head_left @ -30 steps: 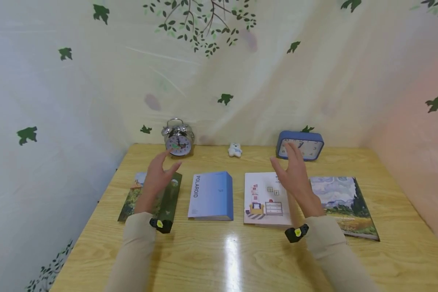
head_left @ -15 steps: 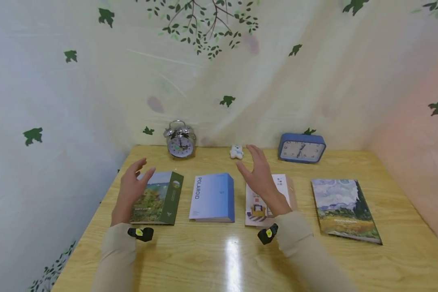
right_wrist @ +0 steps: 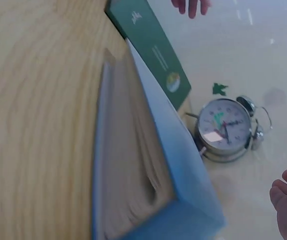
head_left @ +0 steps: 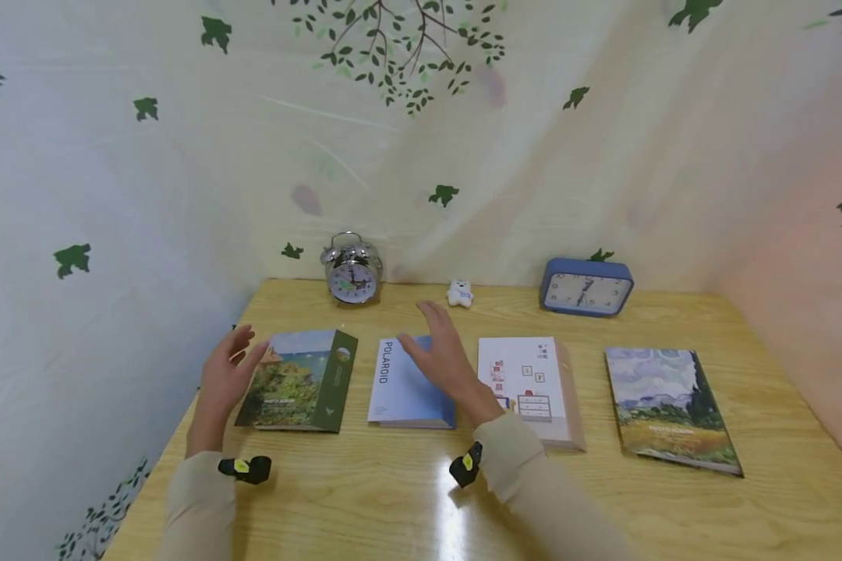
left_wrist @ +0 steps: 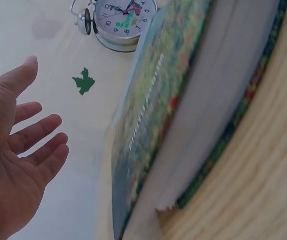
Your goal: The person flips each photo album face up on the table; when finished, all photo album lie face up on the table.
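My left hand hovers beside the left edge of a thick book with a garden-painting cover and a green spine. Its fingers are loosely spread and hold nothing; the left wrist view shows the same book apart from the hand. My right hand is above the blue POLAROID book, overlapping its right part in the head view, fingers relaxed and nothing in them. Right of it lies a white book with drawn furniture. Farther right is a book with a landscape-painting cover.
Along the back of the wooden table stand a silver twin-bell alarm clock, a small white bear figure and a blue rectangular clock. A pale curtain with leaf prints hangs behind them.
Both hands have moved left. The right went from over the white book to over the blue book, the left from over the garden book to its left edge. The books stay in place.
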`<state>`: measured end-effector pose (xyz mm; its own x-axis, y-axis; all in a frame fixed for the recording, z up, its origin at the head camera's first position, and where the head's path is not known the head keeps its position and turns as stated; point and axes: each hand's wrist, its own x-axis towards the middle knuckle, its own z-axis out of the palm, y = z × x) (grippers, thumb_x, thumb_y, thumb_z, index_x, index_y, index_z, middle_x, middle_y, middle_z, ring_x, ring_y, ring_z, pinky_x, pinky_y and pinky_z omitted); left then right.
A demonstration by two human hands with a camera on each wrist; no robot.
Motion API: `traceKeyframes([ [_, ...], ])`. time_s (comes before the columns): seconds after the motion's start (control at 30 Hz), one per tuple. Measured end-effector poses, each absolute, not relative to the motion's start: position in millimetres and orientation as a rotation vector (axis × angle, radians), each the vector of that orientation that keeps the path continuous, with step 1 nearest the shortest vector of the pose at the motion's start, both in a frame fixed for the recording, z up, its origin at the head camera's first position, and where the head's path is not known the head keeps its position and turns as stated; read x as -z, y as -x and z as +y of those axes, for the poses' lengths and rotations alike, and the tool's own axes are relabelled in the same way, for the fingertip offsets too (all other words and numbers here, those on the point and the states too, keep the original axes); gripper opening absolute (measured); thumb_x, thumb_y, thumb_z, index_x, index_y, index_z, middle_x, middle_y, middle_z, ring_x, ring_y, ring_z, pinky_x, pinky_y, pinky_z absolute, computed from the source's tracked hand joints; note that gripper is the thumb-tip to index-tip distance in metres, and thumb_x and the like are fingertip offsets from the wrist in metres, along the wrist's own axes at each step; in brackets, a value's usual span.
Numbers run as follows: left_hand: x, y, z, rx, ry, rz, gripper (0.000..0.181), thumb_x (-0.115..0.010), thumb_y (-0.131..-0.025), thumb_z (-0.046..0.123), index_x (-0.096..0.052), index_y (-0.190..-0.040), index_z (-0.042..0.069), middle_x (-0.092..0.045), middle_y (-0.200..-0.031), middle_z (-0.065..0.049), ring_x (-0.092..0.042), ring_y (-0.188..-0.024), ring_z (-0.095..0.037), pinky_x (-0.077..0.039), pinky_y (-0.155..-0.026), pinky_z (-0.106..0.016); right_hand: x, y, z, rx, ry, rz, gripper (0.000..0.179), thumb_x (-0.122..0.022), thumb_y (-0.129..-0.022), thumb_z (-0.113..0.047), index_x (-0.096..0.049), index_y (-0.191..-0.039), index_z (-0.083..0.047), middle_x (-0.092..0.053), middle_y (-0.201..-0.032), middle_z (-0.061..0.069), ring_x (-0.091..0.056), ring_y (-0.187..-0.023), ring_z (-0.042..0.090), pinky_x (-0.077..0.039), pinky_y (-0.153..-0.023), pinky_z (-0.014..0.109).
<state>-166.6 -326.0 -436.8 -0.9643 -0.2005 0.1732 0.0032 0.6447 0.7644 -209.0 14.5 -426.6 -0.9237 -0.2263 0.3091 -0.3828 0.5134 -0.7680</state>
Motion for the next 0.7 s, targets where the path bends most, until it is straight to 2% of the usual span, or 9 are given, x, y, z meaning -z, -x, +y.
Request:
traceKeyframes([
  [0.23,446,159,-339,1.220,-0.200,-2.636,0.068,-0.052,-0.097,0.043,-0.032,-0.148,0.002,-0.042,-0.143,-0.025,-0.038,-0.132,-0.042,-0.034,-0.107,-0.055,441,200,-15,-1.417,-0.586,-2.625,0.064,-0.062,-0.093,-0.036,-0.037,-0.146,-0.010,-0.036,-0.150,0.011,-0.036,-0.139,0.028,-0.034,-0.111,0.046],
  [0.7,455,152,-349,1.199,-0.234,-2.736,0.068,-0.050,-0.098,0.042,-0.031,-0.147,-0.001,-0.043,-0.141,-0.029,-0.040,-0.130,-0.044,-0.036,-0.105,-0.056,455,173,-67,-1.576,-0.694,-2.749,0.070,-0.055,-0.095,-0.044,-0.028,-0.151,-0.012,-0.026,-0.155,0.011,-0.034,-0.140,0.028,-0.038,-0.107,0.050],
])
